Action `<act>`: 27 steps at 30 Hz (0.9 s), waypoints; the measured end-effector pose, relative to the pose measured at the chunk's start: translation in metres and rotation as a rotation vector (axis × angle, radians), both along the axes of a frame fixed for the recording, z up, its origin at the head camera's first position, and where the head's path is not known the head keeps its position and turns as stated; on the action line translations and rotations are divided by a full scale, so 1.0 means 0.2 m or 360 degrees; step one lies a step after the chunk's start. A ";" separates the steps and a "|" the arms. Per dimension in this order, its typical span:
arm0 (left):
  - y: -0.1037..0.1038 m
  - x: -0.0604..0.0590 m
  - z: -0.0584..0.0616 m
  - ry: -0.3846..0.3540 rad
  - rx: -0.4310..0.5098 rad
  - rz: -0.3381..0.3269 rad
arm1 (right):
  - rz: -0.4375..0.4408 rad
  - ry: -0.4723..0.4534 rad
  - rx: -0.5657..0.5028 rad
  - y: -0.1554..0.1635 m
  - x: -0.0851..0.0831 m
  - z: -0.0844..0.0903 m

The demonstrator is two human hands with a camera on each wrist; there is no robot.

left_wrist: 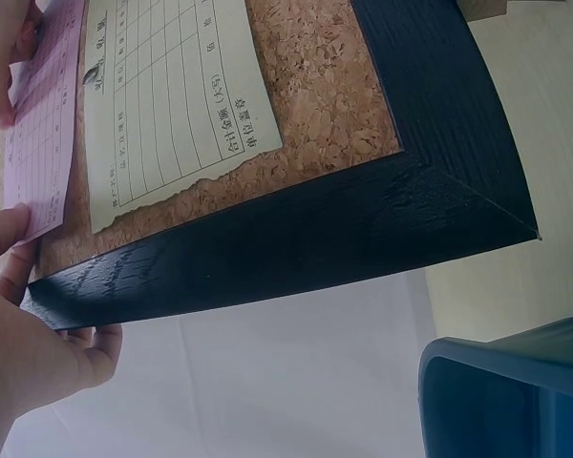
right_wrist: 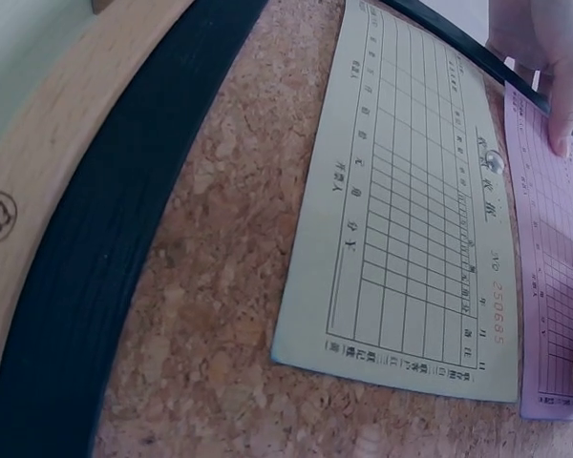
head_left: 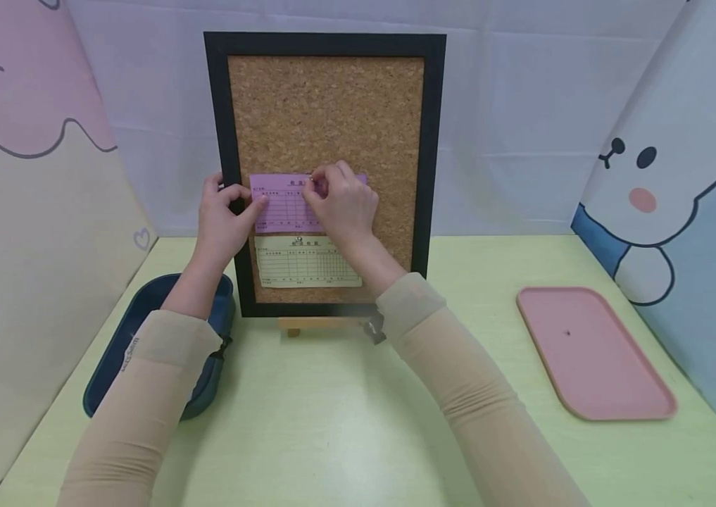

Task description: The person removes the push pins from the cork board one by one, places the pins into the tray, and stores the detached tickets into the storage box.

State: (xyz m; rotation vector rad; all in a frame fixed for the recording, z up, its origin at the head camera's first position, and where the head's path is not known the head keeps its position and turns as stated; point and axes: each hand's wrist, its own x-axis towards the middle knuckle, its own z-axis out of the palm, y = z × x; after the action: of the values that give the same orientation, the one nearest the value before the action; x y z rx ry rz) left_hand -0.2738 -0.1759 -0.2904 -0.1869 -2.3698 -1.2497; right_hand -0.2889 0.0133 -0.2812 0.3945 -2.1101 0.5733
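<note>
A corkboard (head_left: pixel 332 113) in a black frame stands upright. A purple printed slip (head_left: pixel 275 211) lies against its cork, directly above a pale yellow slip (head_left: pixel 307 262) fixed by a shiny pushpin (head_left: pixel 298 240). My left hand (head_left: pixel 223 215) pinches the purple slip's left edge between thumb and forefinger, its other fingers reaching behind the frame (left_wrist: pixel 267 243). At the slip's top middle, my right hand (head_left: pixel 345 201) pinches a small shiny pin (head_left: pixel 310 178) between thumb and forefinger; those fingers mostly hide it. The right hand also covers the purple slip's right part.
A dark blue bin (head_left: pixel 221 380) is at the left, partly under the left forearm. To the right lies a pink tray (head_left: pixel 617 373) with one tiny dark item (head_left: pixel 567 333) on it. The board rests on a wooden stand (head_left: pixel 307 323); a cloth hangs behind.
</note>
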 end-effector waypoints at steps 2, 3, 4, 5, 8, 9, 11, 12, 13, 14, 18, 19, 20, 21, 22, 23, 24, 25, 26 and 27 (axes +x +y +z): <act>0.00 0.00 0.00 -0.0003 0.0004 0.0007 | 0.0033 0.0010 -0.0002 0.01 0.00 0.00; 0.00 0.00 0.00 -0.0004 0.0009 0.0010 | 0.0048 0.0015 0.0001 0.01 0.00 0.00; 0.00 0.00 0.00 -0.0005 0.0013 0.0013 | 0.0064 0.0021 0.0004 0.02 0.01 -0.01; 0.01 0.00 0.00 -0.0005 0.0015 0.0017 | 0.0075 0.0028 0.0011 0.02 0.01 -0.01; 0.01 0.00 -0.01 -0.0008 0.0020 0.0025 | 0.0107 0.0055 0.0033 0.04 0.01 -0.01; 0.01 0.00 0.00 -0.0009 0.0021 0.0025 | 0.0119 0.0068 0.0038 0.04 0.02 -0.01; 0.01 0.00 0.00 -0.0015 0.0015 0.0030 | 0.0143 0.0093 0.0041 0.05 0.03 -0.01; 0.02 0.01 0.00 -0.0019 0.0015 0.0032 | 0.0158 0.0104 0.0039 0.05 0.03 0.00; 0.02 0.01 0.00 -0.0023 0.0014 0.0033 | 0.0169 0.0113 0.0038 0.05 0.04 0.00; 0.02 0.01 0.00 -0.0028 0.0014 0.0034 | 0.0182 0.0120 0.0037 0.06 0.04 0.00; 0.02 0.02 0.02 -0.0064 0.0022 0.0046 | 0.0214 0.0125 0.0051 0.07 0.06 0.02; 0.03 0.02 0.02 -0.0070 0.0026 0.0051 | 0.0221 0.0123 0.0056 0.07 0.06 0.02; 0.03 0.02 0.02 -0.0079 0.0029 0.0058 | 0.0229 0.0124 0.0060 0.08 0.07 0.03; 0.03 0.03 0.03 -0.0084 0.0035 0.0068 | 0.0236 0.0125 0.0063 0.08 0.08 0.03; 0.03 0.03 0.03 -0.0087 0.0038 0.0082 | 0.0245 0.0121 0.0061 0.09 0.08 0.04; 0.03 0.03 0.04 -0.0086 0.0044 0.0094 | 0.0257 0.0122 0.0059 0.09 0.09 0.04; 0.04 0.03 0.04 -0.0080 0.0050 0.0108 | 0.0268 0.0116 0.0060 0.09 0.09 0.05; 0.04 0.03 0.04 -0.0075 0.0051 0.0123 | 0.0283 0.0107 0.0059 0.10 0.10 0.06; 0.04 0.04 0.05 -0.0071 0.0052 0.0138 | 0.0293 0.0098 0.0061 0.10 0.10 0.06; 0.04 0.04 0.05 -0.0063 0.0054 0.0151 | 0.0307 0.0087 0.0061 0.11 0.10 0.07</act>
State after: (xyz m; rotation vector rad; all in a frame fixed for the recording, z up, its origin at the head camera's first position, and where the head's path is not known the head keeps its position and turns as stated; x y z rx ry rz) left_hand -0.2657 -0.1682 -0.2804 -0.0387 -2.3596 -1.2586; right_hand -0.2683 0.0345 -0.2682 0.6338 -2.0465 0.6263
